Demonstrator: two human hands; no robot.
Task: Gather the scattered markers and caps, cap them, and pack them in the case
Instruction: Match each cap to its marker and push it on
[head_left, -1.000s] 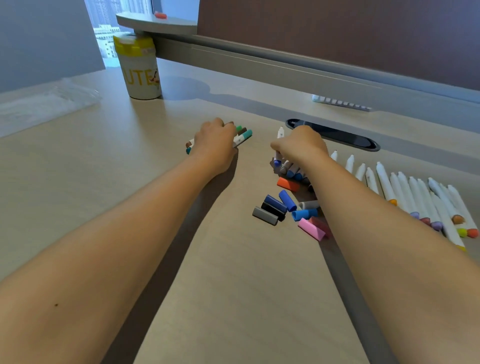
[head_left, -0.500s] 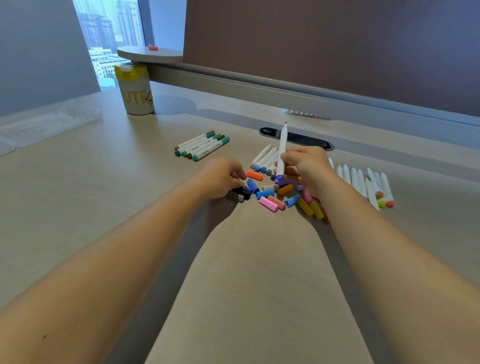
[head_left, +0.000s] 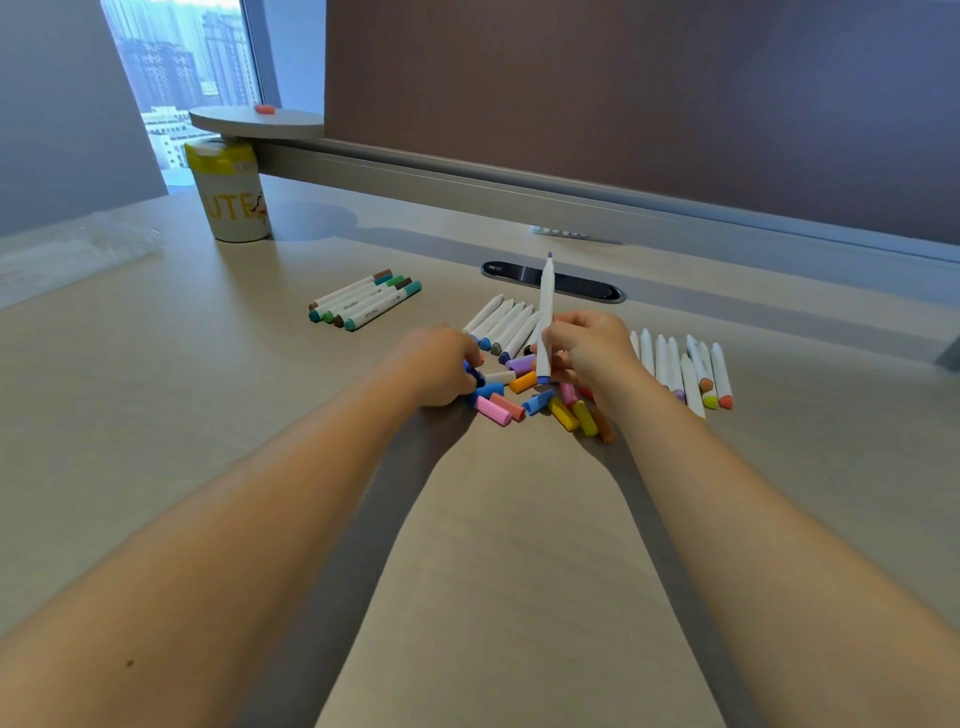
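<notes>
My right hand (head_left: 587, 348) pinches a white uncapped marker (head_left: 545, 312) upright, its purple tip pointing up. My left hand (head_left: 439, 364) is curled over the left edge of a heap of loose caps (head_left: 540, 400) and grips a dark blue cap (head_left: 474, 375). The heap holds pink, blue, orange, yellow and purple caps. Behind it lie several uncapped white markers (head_left: 501, 325). More uncapped markers (head_left: 680, 369) lie in a row to the right. Several capped markers (head_left: 363, 304) sit together at the back left.
A white and yellow cup (head_left: 231, 200) stands at the back left under a grey round shelf (head_left: 257, 122). A black cable slot (head_left: 582, 283) is set in the beige desk (head_left: 509, 571). A clear plastic sheet (head_left: 67, 254) lies far left.
My left hand left the capped markers and came to the cap heap, closing on a blue cap. My right hand lifted one marker upright. The view pulled back.
</notes>
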